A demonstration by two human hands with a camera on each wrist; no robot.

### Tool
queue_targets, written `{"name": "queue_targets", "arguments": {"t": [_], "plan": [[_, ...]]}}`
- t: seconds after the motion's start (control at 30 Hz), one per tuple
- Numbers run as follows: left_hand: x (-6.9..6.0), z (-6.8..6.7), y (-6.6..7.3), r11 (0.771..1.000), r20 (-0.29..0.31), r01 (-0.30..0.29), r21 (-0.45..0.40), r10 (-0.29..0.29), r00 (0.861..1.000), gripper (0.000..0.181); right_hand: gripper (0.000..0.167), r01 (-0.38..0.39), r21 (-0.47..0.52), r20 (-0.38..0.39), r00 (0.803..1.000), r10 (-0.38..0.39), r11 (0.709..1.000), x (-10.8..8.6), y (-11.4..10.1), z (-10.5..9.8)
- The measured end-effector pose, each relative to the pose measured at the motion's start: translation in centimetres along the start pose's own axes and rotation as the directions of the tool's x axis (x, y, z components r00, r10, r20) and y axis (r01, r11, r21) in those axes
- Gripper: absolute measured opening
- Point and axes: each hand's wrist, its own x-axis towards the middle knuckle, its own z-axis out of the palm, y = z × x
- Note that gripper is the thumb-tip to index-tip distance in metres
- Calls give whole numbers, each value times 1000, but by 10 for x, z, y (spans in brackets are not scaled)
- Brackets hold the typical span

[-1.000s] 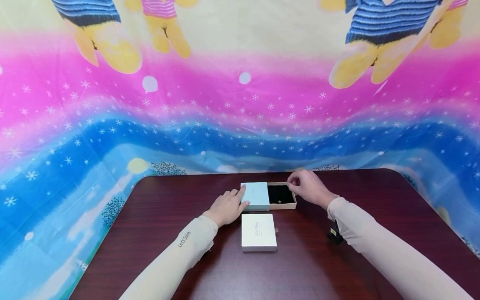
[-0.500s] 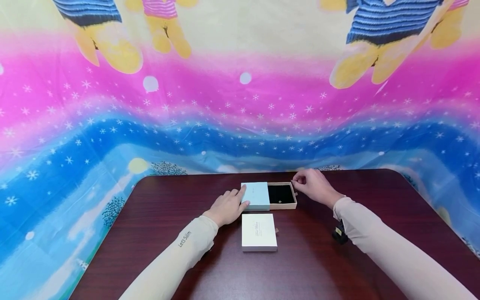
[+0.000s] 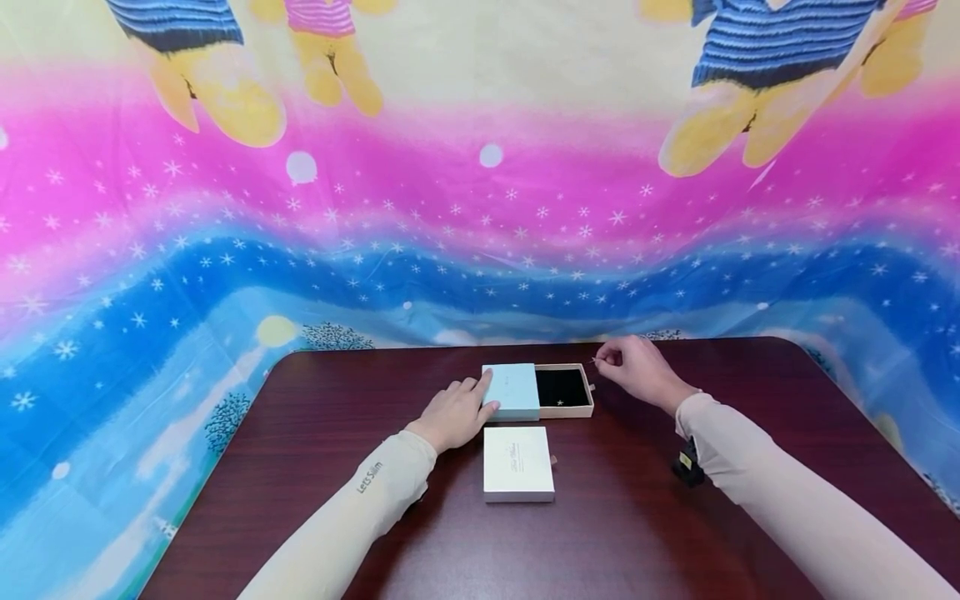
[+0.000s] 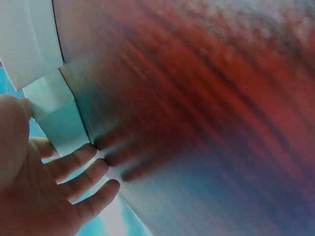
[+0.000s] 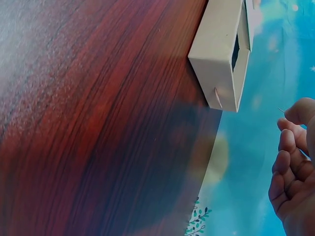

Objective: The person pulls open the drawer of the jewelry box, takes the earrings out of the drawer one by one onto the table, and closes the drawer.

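Observation:
In the head view a pale blue drawer box (image 3: 510,392) lies on the table with its inner tray (image 3: 566,412) pulled out to the right. On the tray's black lining (image 3: 558,386) sits a small star-shaped piece (image 3: 559,402). My left hand (image 3: 453,412) rests on the box's left end, its fingers fairly straight. Right of the tray, my right hand (image 3: 637,371) pinches a tiny stud earring (image 3: 595,360) between thumb and index finger. Its thin metal pin (image 5: 281,109) shows in the right wrist view; the rest is hidden by the fingers.
A white box (image 3: 517,465) with printed lettering and a small tab lies just in front of the blue one. The dark red wooden table (image 3: 360,375) ends at its far edge against a patterned cloth (image 3: 450,208). A black wrist camera (image 3: 686,467) hangs below the right cuff.
My right hand has moved right, away from the tray's far right corner, with the stud earring in its fingertips. The left hand and both boxes have stayed in place.

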Motion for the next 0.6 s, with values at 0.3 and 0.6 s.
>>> {"name": "queue_targets", "arguments": {"t": [0.3,0.6], "plan": [[-1,0,0,1000,-2,-6,13,6,1000,67,14,-17,10,-8,1000,17,1000,-1,8,-2],[0,1,0,1000,-4,-7,14,8,1000,67,12,-26,-9,-25,999,25,1000,-5,18,-1]]}}
